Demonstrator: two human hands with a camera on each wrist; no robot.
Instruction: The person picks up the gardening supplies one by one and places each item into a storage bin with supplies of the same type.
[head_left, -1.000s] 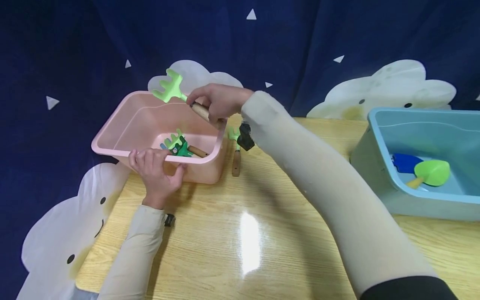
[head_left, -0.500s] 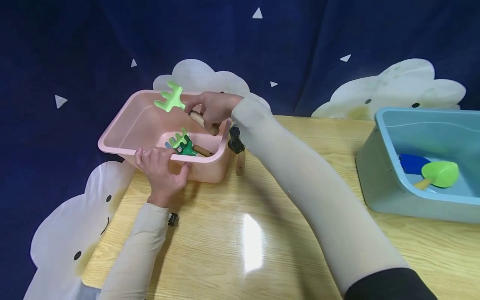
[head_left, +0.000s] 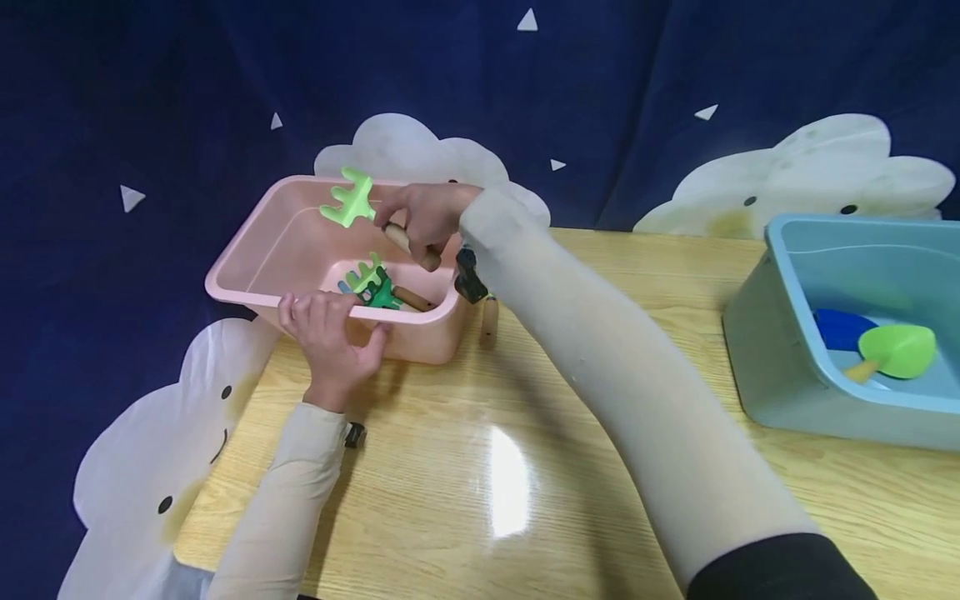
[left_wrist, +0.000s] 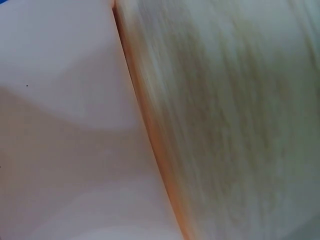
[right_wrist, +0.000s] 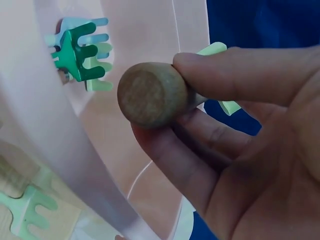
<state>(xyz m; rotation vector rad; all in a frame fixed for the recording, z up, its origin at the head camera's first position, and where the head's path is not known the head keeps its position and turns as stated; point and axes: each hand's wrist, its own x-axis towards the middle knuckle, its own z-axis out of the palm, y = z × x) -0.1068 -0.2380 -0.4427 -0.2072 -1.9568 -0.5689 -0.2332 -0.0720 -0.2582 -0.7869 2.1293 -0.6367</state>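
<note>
My right hand (head_left: pixel 431 215) holds a light green toy rake (head_left: pixel 352 200) by its wooden handle, over the pink tub (head_left: pixel 288 242). In the right wrist view the handle's round end (right_wrist: pixel 145 95) points at the camera, pinched between thumb and fingers. My left hand (head_left: pixel 327 343) grips the tub's near rim, fingers over the top and thumb outside. On the tub's floor several rakes lie heaped: a dark green rake (right_wrist: pixel 77 52), a blue one (right_wrist: pixel 95 37) and a light green one (right_wrist: pixel 100 65). The left wrist view shows only the tub's outer wall (left_wrist: pixel 75 125) and wood.
Just right of the pink tub, a light green rake (right_wrist: pixel 32 210) with a wooden handle lies on the table (head_left: pixel 435 492). At the right stands a blue tub (head_left: pixel 772 358) containing a blue tool (head_left: pixel 840 328) and a light green shovel (head_left: pixel 903 350). A dark blue curtain hangs behind.
My right hand has come down a little with the rake, from above the tub's back rim to lower over its opening. My left hand stays on the rim. The head view has shifted slightly.
</note>
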